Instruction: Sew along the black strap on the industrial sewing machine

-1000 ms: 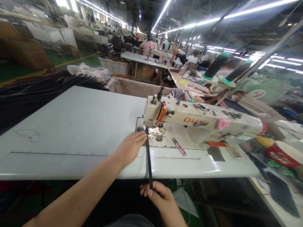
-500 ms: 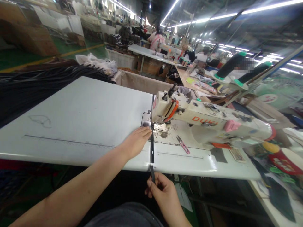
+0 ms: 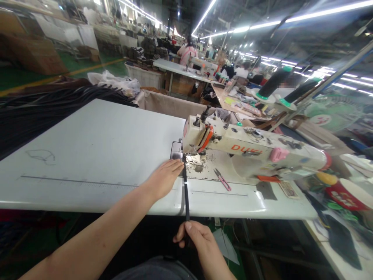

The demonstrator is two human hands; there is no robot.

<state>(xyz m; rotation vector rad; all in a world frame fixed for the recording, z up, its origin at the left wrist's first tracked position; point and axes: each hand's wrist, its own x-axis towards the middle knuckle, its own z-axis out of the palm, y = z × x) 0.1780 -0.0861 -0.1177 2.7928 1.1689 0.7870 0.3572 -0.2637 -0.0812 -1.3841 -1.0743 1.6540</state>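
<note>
A narrow black strap runs from the needle area of the sewing machine toward me, over the table's front edge. My left hand lies flat with its fingers stretched out, fingertips at the strap just in front of the presser foot. Below the table edge, my right hand pinches the strap between thumb and fingers. The strap's lower end is hidden by that hand. Pink-handled thread snips lie on the machine bed to the right.
The white sewing table has a printed ruler line. Black straps are heaped at the left. Two black thread cones stand at the back right. Another person sits at a machine farther off.
The strap no longer extends behind the machine head. Its stretch between the table edge and my right hand now looks straighter. My left hand stays by the needle; the view has shifted slightly.
</note>
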